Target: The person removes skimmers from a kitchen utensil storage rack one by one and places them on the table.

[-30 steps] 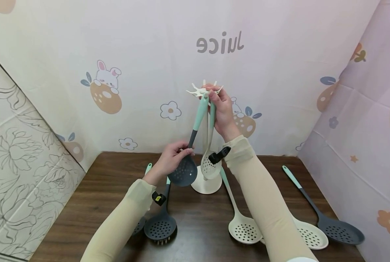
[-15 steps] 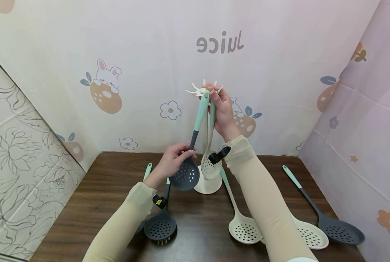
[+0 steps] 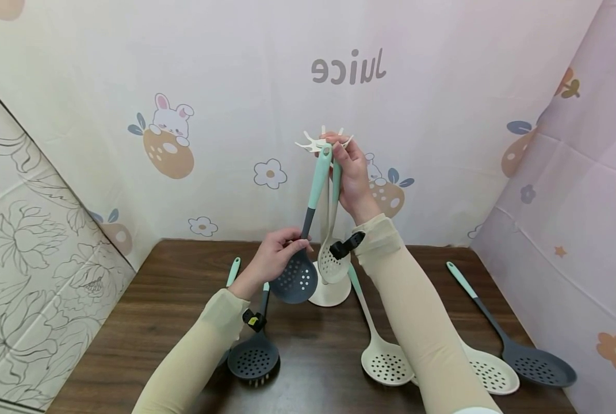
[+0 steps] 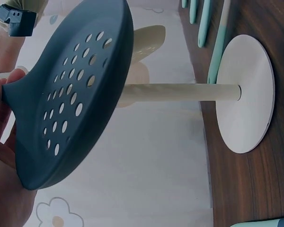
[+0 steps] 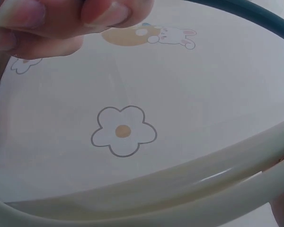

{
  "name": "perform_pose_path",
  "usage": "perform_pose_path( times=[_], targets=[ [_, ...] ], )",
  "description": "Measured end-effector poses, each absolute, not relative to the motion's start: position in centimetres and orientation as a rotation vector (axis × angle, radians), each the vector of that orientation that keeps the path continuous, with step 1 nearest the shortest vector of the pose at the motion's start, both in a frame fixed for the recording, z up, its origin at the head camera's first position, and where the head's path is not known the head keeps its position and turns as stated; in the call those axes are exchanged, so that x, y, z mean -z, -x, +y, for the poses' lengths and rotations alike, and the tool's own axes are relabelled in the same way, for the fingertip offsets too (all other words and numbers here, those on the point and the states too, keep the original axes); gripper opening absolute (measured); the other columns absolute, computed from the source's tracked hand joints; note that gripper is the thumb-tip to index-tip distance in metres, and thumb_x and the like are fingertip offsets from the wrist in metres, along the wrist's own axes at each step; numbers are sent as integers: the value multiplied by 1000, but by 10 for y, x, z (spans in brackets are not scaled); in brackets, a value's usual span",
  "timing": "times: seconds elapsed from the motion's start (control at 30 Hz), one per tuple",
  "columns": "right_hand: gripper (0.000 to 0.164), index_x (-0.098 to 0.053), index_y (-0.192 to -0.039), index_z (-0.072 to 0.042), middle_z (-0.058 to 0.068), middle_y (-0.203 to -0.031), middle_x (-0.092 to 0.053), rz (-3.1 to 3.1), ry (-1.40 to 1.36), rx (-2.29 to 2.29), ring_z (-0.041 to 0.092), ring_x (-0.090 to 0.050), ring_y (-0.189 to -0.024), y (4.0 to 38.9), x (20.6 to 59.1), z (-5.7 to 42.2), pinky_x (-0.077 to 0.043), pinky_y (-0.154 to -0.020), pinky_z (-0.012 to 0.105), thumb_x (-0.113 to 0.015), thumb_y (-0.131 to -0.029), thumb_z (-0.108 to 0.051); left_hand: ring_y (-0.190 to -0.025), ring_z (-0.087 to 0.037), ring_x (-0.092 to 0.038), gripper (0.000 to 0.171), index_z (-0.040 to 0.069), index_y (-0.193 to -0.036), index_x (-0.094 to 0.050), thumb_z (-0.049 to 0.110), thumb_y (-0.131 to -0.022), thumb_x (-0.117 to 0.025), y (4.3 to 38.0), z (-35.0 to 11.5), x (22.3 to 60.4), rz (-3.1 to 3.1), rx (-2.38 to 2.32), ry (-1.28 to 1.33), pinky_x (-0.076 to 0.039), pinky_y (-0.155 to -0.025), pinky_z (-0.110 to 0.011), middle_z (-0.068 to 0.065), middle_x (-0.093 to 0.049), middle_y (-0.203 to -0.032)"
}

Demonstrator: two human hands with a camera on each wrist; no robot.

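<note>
My left hand point(image 3: 272, 256) pinches a dark grey skimmer point(image 3: 293, 292) at its neck, just above the perforated bowl. The skimmer slants upward, its mint handle end at a hook of the cream utensil stand point(image 3: 329, 296). Whether the handle's hole is on the hook, I cannot tell. My right hand point(image 3: 354, 178) grips the stand's hooked top. Below that hand hangs a cream slotted spoon point(image 3: 327, 270) with a mint handle. In the left wrist view, the dark skimmer point(image 4: 33, 113) covers part of the stand's post. The right wrist view shows fingertips point(image 5: 109, 14) above a cream rim.
On the brown table point(image 3: 308, 351) lie a dark skimmer point(image 3: 253, 357) at left, partly over another dark utensil, and a cream skimmer point(image 3: 387, 362) at right. Farther right are another cream perforated utensil point(image 3: 494, 374) and a dark slotted turner point(image 3: 538, 365). A patterned curtain hangs behind.
My left hand and the dark skimmer's bowl have shifted slightly to the right and down, while its handle end stays at the stand's top. My right hand holds its place.
</note>
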State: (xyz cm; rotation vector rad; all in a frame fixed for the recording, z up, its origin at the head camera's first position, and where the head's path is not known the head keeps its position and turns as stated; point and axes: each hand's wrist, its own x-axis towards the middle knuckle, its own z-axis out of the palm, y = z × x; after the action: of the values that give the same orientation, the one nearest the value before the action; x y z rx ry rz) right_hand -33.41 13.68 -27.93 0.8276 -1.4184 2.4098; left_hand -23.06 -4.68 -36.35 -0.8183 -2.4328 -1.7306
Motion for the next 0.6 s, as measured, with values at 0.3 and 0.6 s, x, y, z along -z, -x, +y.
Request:
perform_pose_path(
  times=[0.3, 0.6],
  targets=[
    [41, -69, -99, -20, 2, -119, -60, -1405, -839, -2404, 15, -64, -92, 336, 280, 136, -48, -71, 22, -81, -76, -52, -93, -24, -67, 15, -1, -106, -69, 8, -100, -58, 229, -46, 358, -2390, 1737, 852, -51, -92, -45, -12, -73, -93],
    [43, -69, -99, -21, 3, -120, -59, -1439, -805, -2389, 15, -59, -94, 335, 279, 136, -44, -69, 22, -82, -74, -54, -92, -25, -67, 16, -2, -107, -69, 7, -100, -58, 222, -47, 349, -2378, 1754, 866, -51, -89, -42, -11, -73, -94]
  ],
)
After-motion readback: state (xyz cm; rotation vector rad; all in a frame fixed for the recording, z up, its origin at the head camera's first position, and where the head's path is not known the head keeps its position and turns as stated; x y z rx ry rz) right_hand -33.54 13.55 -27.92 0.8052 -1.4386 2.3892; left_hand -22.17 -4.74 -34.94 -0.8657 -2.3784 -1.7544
